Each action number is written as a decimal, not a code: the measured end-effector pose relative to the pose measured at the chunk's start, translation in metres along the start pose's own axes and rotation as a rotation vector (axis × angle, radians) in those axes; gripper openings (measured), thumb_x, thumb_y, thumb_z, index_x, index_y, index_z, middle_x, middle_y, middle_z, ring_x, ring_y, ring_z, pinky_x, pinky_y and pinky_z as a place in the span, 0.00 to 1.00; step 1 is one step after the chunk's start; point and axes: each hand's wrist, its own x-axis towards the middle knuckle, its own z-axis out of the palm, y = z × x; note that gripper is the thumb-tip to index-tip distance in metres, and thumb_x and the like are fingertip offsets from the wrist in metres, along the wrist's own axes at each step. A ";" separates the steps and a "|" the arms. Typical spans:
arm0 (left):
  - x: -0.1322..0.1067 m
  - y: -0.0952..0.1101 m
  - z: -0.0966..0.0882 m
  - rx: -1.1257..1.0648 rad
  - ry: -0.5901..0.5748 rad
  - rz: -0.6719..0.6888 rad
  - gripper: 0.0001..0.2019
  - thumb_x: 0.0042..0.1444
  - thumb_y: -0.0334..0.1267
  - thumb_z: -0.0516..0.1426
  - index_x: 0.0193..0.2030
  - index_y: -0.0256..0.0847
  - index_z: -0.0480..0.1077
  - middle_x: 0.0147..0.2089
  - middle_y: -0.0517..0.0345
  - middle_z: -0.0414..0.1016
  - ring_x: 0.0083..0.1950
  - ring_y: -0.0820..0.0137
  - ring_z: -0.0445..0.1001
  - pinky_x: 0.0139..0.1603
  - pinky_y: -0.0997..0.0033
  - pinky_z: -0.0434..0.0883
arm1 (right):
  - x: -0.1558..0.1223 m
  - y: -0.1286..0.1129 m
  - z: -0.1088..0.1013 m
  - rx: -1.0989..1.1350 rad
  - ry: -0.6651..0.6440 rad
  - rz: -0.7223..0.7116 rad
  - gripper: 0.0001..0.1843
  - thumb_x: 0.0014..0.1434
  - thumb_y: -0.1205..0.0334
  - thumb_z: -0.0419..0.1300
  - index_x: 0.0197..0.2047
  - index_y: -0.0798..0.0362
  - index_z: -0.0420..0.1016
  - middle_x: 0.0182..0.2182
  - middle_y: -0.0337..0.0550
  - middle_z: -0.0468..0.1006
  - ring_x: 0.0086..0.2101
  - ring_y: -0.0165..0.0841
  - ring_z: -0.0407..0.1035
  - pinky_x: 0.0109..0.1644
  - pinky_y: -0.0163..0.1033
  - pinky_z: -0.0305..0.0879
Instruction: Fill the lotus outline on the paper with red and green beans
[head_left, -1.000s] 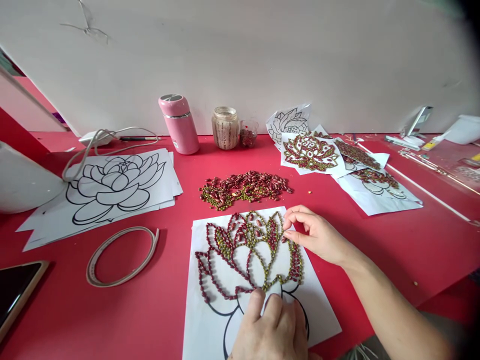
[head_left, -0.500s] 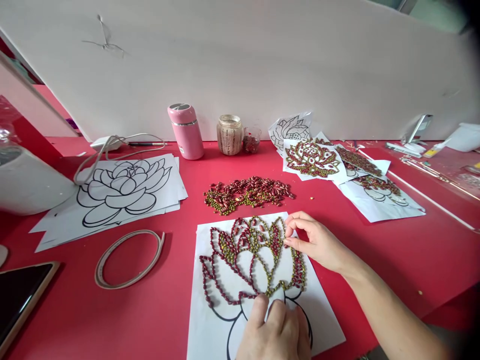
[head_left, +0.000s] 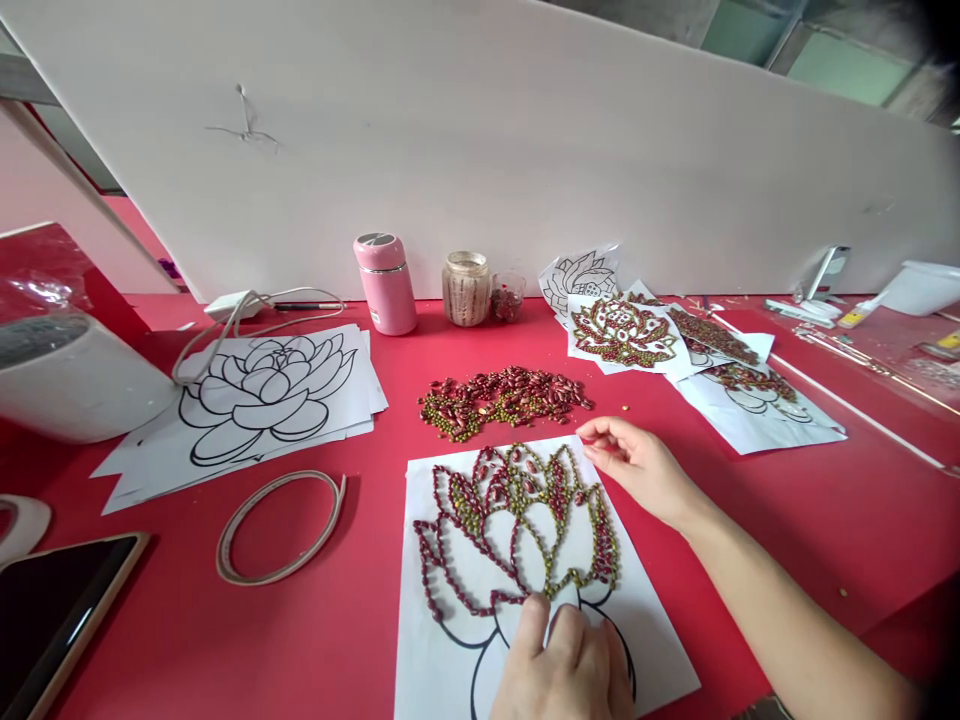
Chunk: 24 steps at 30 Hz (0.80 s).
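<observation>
A white sheet with a printed lotus outline lies on the table, its upper petals lined or filled with red beans and green mung beans. My left hand rests on the lower part of the sheet, fingers curled; anything inside them is hidden. My right hand is just off the sheet's upper right corner, thumb and forefinger slightly apart, with nothing visible between them. Near the right petal tip lies a red bean. Beyond the sheet is a loose pile of red and green beans.
Printed flower sheets and a coiled strip lie left, near a phone and white container. A pink flask, glass jar and small cup stand behind. Bean-covered pictures lie right.
My right hand has moved up off the right petal toward the sheet's corner, uncovering a red bean there. My left hand stays on the sheet. The whole view has shifted slightly.
</observation>
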 end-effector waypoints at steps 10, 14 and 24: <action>0.012 -0.013 -0.022 -0.039 -0.177 0.220 0.17 0.50 0.50 0.54 0.24 0.37 0.68 0.19 0.61 0.61 0.24 0.72 0.56 0.30 0.65 0.51 | 0.060 -0.018 0.015 -0.413 0.068 -0.033 0.06 0.51 0.61 0.55 0.28 0.52 0.71 0.25 0.39 0.76 0.26 0.30 0.69 0.30 0.33 0.62; 0.009 -0.013 -0.025 -0.085 -0.273 0.248 0.17 0.45 0.52 0.57 0.25 0.37 0.66 0.22 0.61 0.63 0.26 0.71 0.58 0.30 0.65 0.50 | 0.069 -0.021 0.023 -0.530 0.072 0.012 0.06 0.48 0.60 0.57 0.24 0.51 0.71 0.21 0.39 0.76 0.25 0.31 0.69 0.27 0.33 0.59; 0.011 -0.012 -0.031 -0.125 -0.391 0.256 0.15 0.47 0.50 0.56 0.28 0.38 0.67 0.25 0.60 0.65 0.29 0.70 0.58 0.33 0.64 0.51 | 0.076 -0.025 0.023 -0.659 0.024 0.046 0.05 0.47 0.60 0.58 0.23 0.52 0.72 0.23 0.41 0.77 0.25 0.32 0.69 0.26 0.33 0.56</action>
